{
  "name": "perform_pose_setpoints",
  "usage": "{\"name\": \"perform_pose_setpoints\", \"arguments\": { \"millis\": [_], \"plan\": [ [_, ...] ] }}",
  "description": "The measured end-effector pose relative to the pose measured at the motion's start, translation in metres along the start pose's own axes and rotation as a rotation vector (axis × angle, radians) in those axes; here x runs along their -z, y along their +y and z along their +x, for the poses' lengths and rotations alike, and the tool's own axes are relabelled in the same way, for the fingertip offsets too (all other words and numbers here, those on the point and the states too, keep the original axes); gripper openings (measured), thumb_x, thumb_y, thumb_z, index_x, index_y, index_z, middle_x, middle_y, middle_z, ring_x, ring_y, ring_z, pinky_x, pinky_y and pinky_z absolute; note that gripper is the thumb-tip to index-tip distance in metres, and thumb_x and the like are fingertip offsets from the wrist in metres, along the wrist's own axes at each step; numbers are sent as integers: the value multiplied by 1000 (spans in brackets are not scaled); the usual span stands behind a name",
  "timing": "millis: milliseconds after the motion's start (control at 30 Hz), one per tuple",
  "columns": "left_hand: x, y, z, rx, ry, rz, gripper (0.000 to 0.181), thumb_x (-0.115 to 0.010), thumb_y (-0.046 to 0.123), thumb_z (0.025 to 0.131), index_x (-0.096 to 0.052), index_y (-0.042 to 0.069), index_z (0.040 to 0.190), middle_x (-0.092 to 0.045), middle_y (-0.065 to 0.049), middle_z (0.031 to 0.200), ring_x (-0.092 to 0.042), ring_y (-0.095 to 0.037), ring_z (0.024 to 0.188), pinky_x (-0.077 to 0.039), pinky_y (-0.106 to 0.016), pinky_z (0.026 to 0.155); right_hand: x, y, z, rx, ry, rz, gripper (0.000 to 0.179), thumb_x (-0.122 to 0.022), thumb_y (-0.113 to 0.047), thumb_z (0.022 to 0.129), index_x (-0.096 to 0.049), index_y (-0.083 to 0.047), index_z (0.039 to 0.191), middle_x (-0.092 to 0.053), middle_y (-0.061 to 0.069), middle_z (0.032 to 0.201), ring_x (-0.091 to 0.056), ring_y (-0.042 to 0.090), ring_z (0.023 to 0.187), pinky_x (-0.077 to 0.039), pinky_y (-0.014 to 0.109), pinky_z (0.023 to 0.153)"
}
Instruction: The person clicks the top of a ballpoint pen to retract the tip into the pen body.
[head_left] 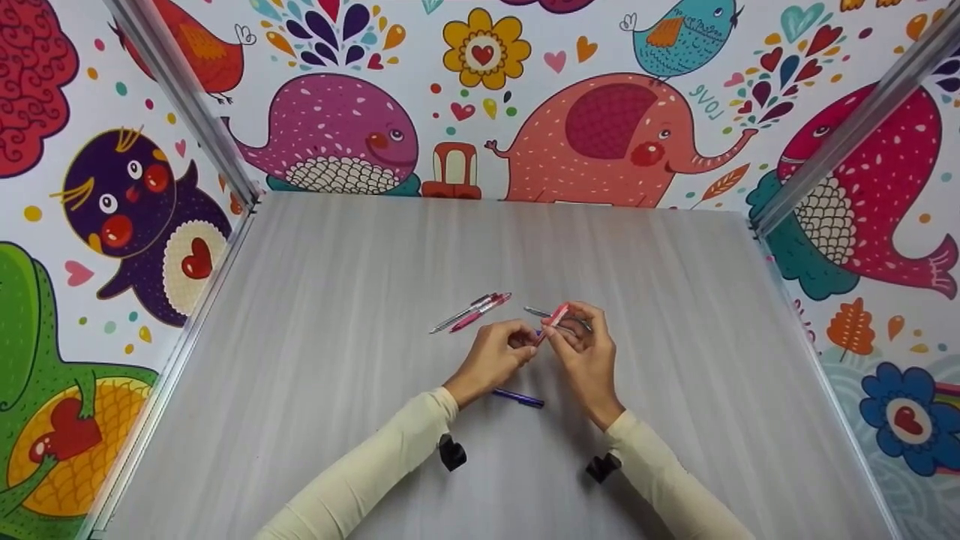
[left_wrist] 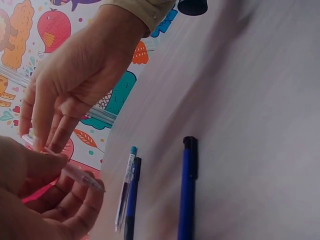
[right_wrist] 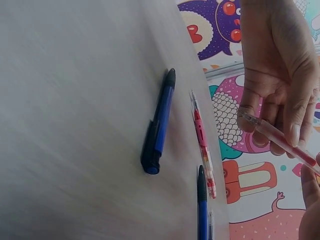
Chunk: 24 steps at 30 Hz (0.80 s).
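Note:
Both hands meet over the table around one clear-barrelled pen with red inside [head_left: 556, 315]. My left hand [head_left: 495, 352] pinches its pointed end; in the right wrist view the thumb and fingers of that hand lie along the barrel [right_wrist: 280, 139]. At the other end, my right hand [head_left: 589, 351] grips the pen between thumb and fingertips. Seen from the left wrist, the pen's clear tip [left_wrist: 90, 181] sticks out past the left fingers. Below the hands a blue pen with a black clip [head_left: 519, 398] lies on the table, touched by neither hand.
Beyond the left hand, a pink pen [head_left: 480, 312] lies beside a clear one [head_left: 459, 315]. Another blue pen with a black grip [left_wrist: 132, 200] and a teal-ended clear pen [left_wrist: 125, 190] lie close together. Patterned walls and metal rails [head_left: 180, 352] border the grey table [head_left: 337, 262].

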<state>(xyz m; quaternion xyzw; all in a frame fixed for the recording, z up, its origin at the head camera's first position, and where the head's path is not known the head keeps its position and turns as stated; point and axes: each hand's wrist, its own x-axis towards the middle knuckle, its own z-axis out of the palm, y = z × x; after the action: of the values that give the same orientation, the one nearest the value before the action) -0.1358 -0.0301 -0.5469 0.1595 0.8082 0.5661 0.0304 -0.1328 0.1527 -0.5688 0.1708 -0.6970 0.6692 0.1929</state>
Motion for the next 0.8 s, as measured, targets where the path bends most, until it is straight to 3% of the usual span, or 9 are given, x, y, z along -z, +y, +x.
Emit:
{"name": "perform_pose_setpoints", "arguments": {
  "millis": [233, 800],
  "plan": [
    [-1, -1, 0, 5, -4, 1, 11, -78, -3, 97, -78, 3, 106, -77, -7, 98, -69, -15, 89, -57, -25, 76, 1, 1, 1, 19, -13, -16, 59, -76, 16, 95, -47, 10, 146, -62, 28, 121, -76, 30, 110, -62, 32, 95],
    [-5, -8, -5, 14, 2, -27, 12, -77, -2, 98, -78, 3, 109, -78, -7, 103, -71, -12, 91, -60, -28, 84, 3, 2, -3, 15, -32, -62, 54, -72, 13, 99, -49, 11, 148, -67, 27, 121, -74, 30, 108, -61, 26, 94]
  ]
}}
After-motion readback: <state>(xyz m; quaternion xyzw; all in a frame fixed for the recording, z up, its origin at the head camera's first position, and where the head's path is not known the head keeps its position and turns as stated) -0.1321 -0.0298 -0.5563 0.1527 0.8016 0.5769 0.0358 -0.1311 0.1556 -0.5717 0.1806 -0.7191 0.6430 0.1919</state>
